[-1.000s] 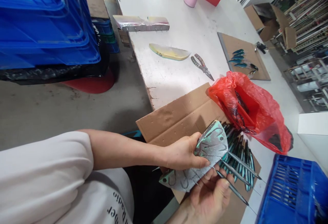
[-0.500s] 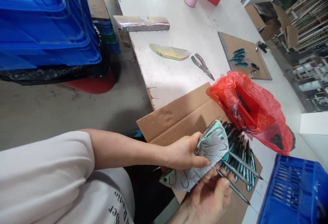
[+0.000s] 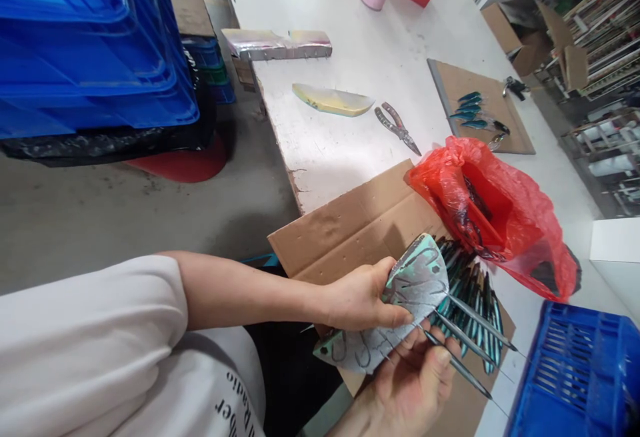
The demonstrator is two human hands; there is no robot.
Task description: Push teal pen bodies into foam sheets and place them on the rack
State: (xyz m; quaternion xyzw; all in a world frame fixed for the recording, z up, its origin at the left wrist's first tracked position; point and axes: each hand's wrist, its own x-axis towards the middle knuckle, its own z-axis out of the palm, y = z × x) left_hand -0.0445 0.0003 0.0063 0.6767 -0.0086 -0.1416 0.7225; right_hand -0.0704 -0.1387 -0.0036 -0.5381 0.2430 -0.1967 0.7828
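Observation:
My left hand (image 3: 360, 297) is closed round a grey and mint-green curved holder (image 3: 417, 283), its thumb across the flat face. Hook-like marks cover that face, and thin wires stick out along its lower edge. Several slender, grey-teal, lure-like pieces (image 3: 473, 330) with wire tips project from its right end. Below, my right hand (image 3: 415, 377) is palm up, with thumb and fingers closed on the lowest slender lure (image 3: 465, 373). Its fingertips are partly hidden beneath the holder's edge. Beyond both hands, a pile of similar dark-teal lures (image 3: 487, 310) rests on cardboard (image 3: 345, 230).
A red plastic bag (image 3: 525, 203) lies beyond the pile, and a blue crate (image 3: 575, 363) stands at lower right. Pliers (image 3: 397, 128), a yellowish curved piece (image 3: 333, 101) and a board with several blue lures (image 3: 500, 107) are on the white table (image 3: 345, 163). Blue bins (image 3: 95, 57) are stacked at left.
Both hands keep nearly the same hold on the holder and the lure. The view has shifted only slightly.

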